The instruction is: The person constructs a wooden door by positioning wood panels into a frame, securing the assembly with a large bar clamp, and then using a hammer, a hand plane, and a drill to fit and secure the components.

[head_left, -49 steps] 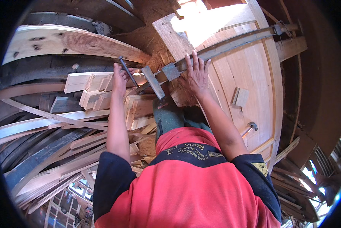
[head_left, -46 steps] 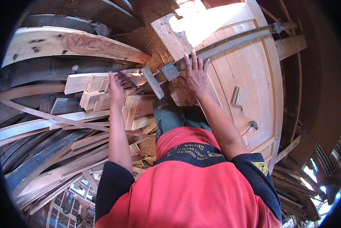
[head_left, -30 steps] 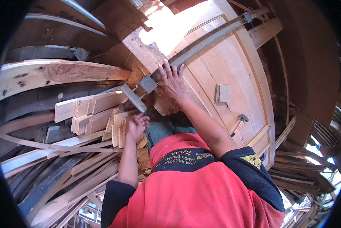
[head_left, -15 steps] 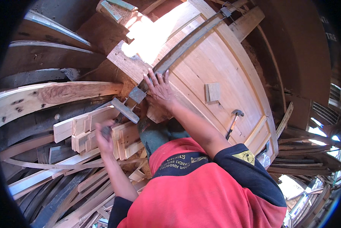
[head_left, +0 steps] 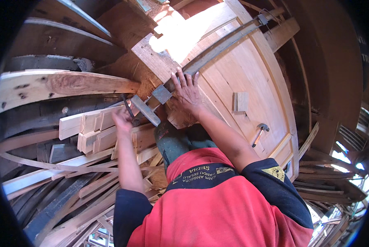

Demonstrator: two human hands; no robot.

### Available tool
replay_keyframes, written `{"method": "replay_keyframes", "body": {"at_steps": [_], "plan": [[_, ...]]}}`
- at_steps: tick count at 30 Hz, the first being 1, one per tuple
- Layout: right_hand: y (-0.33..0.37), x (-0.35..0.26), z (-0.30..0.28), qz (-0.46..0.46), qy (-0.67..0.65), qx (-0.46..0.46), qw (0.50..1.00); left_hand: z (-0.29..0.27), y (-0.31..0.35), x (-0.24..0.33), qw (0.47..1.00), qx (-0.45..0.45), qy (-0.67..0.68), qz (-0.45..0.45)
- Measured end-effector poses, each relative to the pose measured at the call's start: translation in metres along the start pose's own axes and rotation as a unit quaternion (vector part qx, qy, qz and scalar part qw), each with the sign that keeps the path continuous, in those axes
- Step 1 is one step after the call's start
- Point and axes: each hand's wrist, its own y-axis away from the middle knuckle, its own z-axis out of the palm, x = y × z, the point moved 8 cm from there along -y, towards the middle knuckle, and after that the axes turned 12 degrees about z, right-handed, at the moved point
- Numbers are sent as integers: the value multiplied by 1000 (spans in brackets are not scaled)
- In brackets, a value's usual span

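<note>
A long metal bar clamp [head_left: 221, 46] lies across a pale wooden door panel [head_left: 227, 72], running from near my body to the far right. At its near end are a metal end plate [head_left: 145, 110], a square jaw [head_left: 162, 94] and a dark turning handle [head_left: 127, 104]. My left hand [head_left: 122, 119] is closed around this handle, with part of the grip hidden by the fingers. My right hand [head_left: 188, 94] rests on the panel's edge beside the jaw, its fingers stretched and spread over the bar.
On the panel lie a small square wood block [head_left: 240, 102] and a claw hammer [head_left: 261, 131]. Stacked timber pieces [head_left: 96, 138] sit just below my left hand, and a knotted plank [head_left: 65, 85] points toward the clamp. Loose boards cover the lower left.
My left hand has moved up and inward to the clamp handle, which now stands at a different angle. My right hand keeps its place on the bar. The view has shifted slightly.
</note>
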Motion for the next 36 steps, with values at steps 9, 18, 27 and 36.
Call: {"method": "replay_keyframes", "body": {"at_steps": [9,18,27,36], "plan": [[0,9,14,5,76,2,997,2,126,43,941,-260,-166,138],[-1,6,9,-8,28,19,999,-27,115,-84,904,-328,-238,-138],[2,11,10,7,25,-7,1000,-58,113,-141,941,-196,97,-259],[-4,-9,8,-11,11,-15,1000,-55,-96,-70,986,-129,-74,-79]]}}
